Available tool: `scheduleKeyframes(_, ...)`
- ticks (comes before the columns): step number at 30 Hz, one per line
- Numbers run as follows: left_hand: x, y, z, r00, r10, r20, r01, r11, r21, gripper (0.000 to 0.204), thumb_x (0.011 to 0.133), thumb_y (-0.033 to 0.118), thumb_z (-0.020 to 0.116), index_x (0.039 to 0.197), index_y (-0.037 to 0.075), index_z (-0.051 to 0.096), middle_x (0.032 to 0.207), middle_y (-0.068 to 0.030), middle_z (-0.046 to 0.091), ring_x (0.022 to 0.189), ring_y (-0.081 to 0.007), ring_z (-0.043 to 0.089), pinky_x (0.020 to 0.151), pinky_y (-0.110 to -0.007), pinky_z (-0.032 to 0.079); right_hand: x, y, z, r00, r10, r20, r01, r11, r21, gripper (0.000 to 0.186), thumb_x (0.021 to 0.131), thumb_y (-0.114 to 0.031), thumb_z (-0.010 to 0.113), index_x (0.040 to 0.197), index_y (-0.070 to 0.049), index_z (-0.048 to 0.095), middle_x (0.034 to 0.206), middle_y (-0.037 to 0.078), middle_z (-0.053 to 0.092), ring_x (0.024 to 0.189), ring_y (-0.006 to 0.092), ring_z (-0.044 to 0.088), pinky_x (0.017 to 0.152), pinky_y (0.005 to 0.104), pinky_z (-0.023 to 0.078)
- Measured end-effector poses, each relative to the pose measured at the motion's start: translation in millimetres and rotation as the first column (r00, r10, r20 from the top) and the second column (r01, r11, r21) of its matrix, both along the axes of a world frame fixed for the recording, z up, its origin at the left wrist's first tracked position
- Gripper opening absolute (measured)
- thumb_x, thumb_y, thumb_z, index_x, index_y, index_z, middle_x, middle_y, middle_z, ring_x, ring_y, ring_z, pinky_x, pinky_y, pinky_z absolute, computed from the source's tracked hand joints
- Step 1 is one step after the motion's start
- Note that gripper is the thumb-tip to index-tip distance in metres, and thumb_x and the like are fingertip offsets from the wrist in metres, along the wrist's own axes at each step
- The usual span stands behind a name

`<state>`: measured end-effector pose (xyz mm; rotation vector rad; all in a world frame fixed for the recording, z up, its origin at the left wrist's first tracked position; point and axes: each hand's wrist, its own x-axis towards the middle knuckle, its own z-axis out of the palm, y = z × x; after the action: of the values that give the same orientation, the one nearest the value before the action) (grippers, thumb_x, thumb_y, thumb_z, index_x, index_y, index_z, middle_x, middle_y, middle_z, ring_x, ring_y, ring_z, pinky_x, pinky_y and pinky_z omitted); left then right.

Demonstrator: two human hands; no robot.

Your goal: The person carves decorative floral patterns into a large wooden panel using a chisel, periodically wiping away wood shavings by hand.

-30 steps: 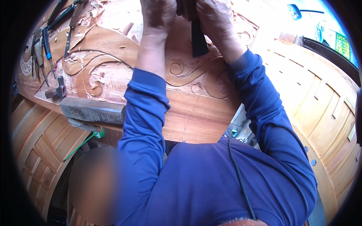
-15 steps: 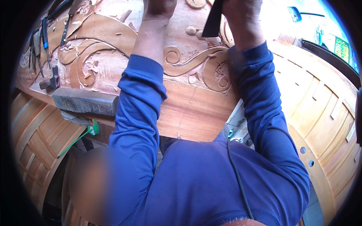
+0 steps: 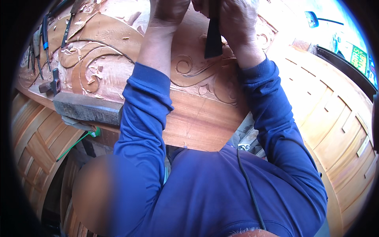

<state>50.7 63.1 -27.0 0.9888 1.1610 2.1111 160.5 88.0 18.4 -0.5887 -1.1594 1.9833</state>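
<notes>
My right hand point(image 3: 238, 24) is closed on a dark, flat bar point(image 3: 213, 41) that widens toward its square lower end. The bar's upper part runs into the grip at the top edge, so its kind is unclear. Close by on the left, my left hand point(image 3: 170, 11) is cut off by the top edge, and its fingers are hidden. Both hands are over a wooden panel point(image 3: 193, 126) carved with raised scrolls. One spiral scroll point(image 3: 183, 66) curls between my forearms. Pale wood chips point(image 3: 94, 73) lie scattered over the carving on the left.
Several carving chisels point(image 3: 45, 37) lie at the panel's upper left. Below them are a hammer point(image 3: 53, 85) and a thick grey wooden block point(image 3: 87, 108) along the near edge. Panelled wooden doors point(image 3: 335, 118) stand at right, another point(image 3: 43, 146) at lower left. A green-handled tool point(image 3: 75, 144) sits beneath.
My right hand and the dark bar have shifted left, closer to my left hand. The bar's lower end has dropped a little and hangs more upright. My left hand has barely moved.
</notes>
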Motion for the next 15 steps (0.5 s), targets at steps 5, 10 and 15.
scheduleKeyframes(5,3,4,13,0.999,0.022,0.050,-0.024,0.999,0.036,0.019,0.107,0.018,0.046,0.106,0.008,0.062,0.101,-0.0003,0.063,0.094,-0.0077,0.060,0.081,-0.025,0.050,2,6,-11,0.997,0.070,-0.022,-0.070,0.998,0.008,0.028,0.110,-0.033,0.055,0.107,-0.007,0.065,0.067,-0.002,0.057,0.051,0.0072,0.050,0.046,0.0230,0.038)
scheduleKeyframes(10,-19,4,5,0.999,0.032,0.003,-0.032,0.985,0.170,0.020,0.106,0.019,0.044,0.104,0.009,0.060,0.094,0.0010,0.059,0.081,-0.0072,0.057,0.073,-0.023,0.049,-7,0,-5,0.985,0.173,-0.015,-0.173,0.985,-0.015,0.027,0.109,-0.031,0.057,0.106,-0.006,0.067,0.069,-0.002,0.058,0.052,0.0072,0.052,0.048,0.0235,0.040)
scheduleKeyframes(15,13,3,18,0.992,-0.060,0.114,0.066,0.997,-0.043,0.024,0.106,0.021,0.043,0.113,0.008,0.061,0.099,-0.0008,0.061,0.091,-0.0071,0.058,0.076,-0.024,0.049,-8,-5,-5,0.996,-0.081,-0.046,0.068,0.972,-0.226,0.030,0.109,-0.028,0.058,0.121,-0.003,0.068,0.087,0.002,0.070,0.067,0.0083,0.063,0.059,0.0223,0.051)
